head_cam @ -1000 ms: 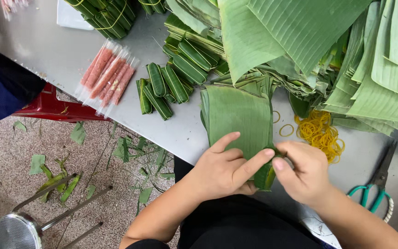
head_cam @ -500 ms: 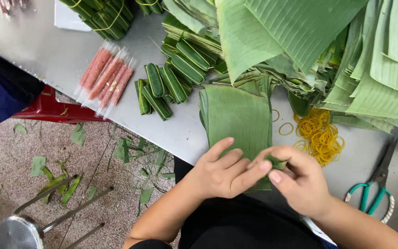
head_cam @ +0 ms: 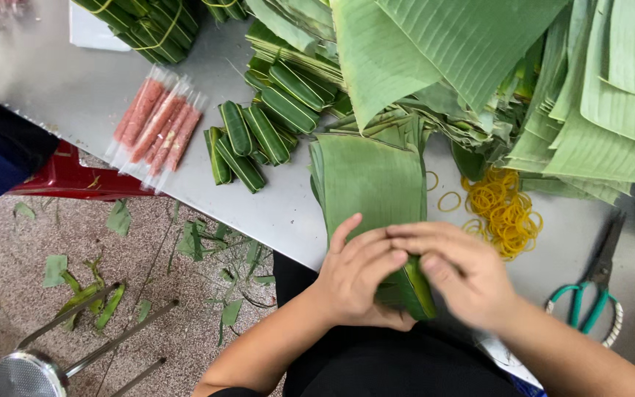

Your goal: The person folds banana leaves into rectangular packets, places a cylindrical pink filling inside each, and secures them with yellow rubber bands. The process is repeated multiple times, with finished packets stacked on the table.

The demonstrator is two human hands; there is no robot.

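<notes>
left hand (head_cam: 358,276): fingers curled in a close grip round the green leaf roll (head_cam: 406,290), at the near edge of the worktop (head_cam: 75,88).
right hand (head_cam: 461,268): fingers laid over the same roll, pressing it from the other side.
leaf strip (head_cam: 372,180): flat on the worktop, running from the roll away from the person.
nearby: yellow rubber bands (head_cam: 505,209), green-handled scissors (head_cam: 589,294), wrapped rolls (head_cam: 255,136), pink sausages in clear wrap (head_cam: 156,121).
</notes>
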